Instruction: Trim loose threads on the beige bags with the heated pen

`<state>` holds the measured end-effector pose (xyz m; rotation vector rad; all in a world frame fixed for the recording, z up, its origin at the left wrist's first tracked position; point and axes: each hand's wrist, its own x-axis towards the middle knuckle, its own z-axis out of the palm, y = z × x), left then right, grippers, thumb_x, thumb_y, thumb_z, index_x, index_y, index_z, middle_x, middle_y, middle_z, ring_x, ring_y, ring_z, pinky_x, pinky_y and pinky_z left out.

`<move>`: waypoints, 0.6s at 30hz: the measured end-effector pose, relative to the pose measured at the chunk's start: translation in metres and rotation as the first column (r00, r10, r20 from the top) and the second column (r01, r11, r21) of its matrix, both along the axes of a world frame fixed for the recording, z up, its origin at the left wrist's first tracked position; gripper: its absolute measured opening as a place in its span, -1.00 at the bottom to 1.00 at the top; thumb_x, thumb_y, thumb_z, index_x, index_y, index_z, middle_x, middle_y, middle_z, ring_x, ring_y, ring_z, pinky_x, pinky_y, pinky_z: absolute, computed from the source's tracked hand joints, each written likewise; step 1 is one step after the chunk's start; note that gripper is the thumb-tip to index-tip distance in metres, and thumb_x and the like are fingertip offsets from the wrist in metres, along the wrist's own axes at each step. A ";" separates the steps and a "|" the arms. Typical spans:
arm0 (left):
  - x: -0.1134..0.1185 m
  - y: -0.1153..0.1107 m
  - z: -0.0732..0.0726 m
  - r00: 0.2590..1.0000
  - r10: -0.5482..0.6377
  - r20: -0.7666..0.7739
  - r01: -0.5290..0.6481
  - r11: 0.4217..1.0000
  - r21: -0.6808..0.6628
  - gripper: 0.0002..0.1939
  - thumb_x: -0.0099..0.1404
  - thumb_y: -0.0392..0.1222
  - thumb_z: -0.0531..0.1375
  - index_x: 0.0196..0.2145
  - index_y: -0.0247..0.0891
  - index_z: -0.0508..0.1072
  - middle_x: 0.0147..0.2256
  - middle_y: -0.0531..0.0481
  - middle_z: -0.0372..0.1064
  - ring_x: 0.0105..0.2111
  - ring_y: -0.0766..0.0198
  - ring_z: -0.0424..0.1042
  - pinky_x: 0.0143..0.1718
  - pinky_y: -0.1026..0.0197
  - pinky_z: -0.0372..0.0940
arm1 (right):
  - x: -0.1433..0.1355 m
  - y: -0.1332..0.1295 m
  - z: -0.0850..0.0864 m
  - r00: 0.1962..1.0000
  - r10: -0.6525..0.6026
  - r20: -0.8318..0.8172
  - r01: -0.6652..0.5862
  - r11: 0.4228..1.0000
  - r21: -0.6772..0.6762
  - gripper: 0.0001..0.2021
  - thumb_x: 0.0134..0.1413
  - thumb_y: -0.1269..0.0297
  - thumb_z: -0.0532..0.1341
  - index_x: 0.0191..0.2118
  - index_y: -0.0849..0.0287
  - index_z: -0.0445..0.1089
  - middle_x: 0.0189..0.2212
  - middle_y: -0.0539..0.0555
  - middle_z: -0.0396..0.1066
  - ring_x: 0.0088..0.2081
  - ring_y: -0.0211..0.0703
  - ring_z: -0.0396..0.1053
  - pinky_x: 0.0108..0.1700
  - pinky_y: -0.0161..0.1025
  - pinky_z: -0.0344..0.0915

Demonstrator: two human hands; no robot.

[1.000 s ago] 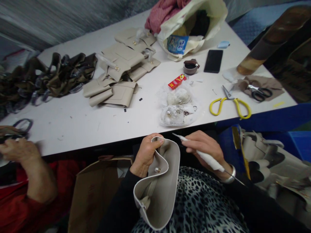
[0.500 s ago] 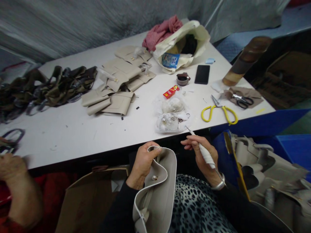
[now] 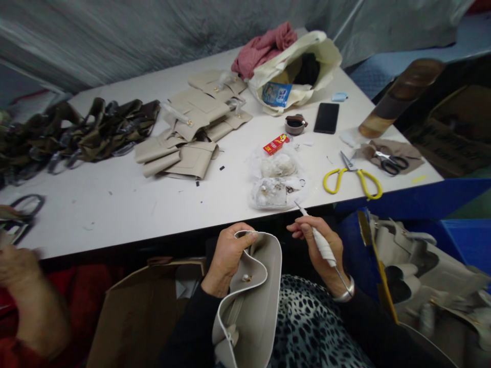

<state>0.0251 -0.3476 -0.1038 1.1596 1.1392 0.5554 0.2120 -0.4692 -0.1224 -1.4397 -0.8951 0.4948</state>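
My left hand (image 3: 229, 254) is closed on the upper edge of a beige leather bag (image 3: 264, 286), thumb on the rim. The bag hangs over my lap with its mouth facing up, its wall curving in a wave and a small metal fitting showing on it. In my right hand (image 3: 320, 250) is a pen-like tool (image 3: 323, 246) with a white-wrapped handle. Its thin pointed metal tip aims up and left, near the table edge, and a thin cord or rod runs from its rear end past my wrist. Tool and bag are apart.
On the white table (image 3: 153, 220) lie beige leather pieces (image 3: 199, 110), dark bags (image 3: 111, 133), white padding in plastic (image 3: 270, 193), yellow-handled scissors (image 3: 351, 176), a phone (image 3: 326, 118) and a bottle (image 3: 399, 99). A co-worker's arm (image 3: 36, 301) is at left. A bin of bags (image 3: 425, 271) stands right.
The whole view has shifted slightly, with the table's things appearing a little further right. Both hands keep their holds on the bag and the tool, almost unmoved.
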 end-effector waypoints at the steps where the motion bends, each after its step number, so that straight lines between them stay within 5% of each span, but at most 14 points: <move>1: 0.000 0.000 -0.001 1.000 -0.003 0.003 0.003 1.000 0.001 -0.78 0.00 -0.11 0.47 -0.49 -0.29 0.59 -0.54 0.03 0.40 -0.50 0.31 0.25 -0.41 0.24 0.12 | 0.000 0.000 0.001 1.000 -0.005 -0.001 0.005 1.000 0.002 -0.86 0.46 0.19 0.25 -0.08 0.08 0.53 -0.30 0.03 0.66 -0.41 -0.21 0.57 -0.31 -0.25 0.57; 18: 0.005 -0.006 0.009 0.998 -0.063 -0.025 0.064 0.997 0.053 -0.81 0.04 -0.13 0.44 -0.49 -0.27 0.56 -0.51 0.03 0.41 -0.48 0.29 0.29 -0.39 0.24 0.16 | -0.005 -0.009 -0.004 0.999 -0.043 -0.016 0.042 0.999 -0.029 -0.84 0.44 0.13 0.28 -0.09 0.08 0.54 -0.29 0.04 0.67 -0.41 -0.19 0.58 -0.30 -0.23 0.57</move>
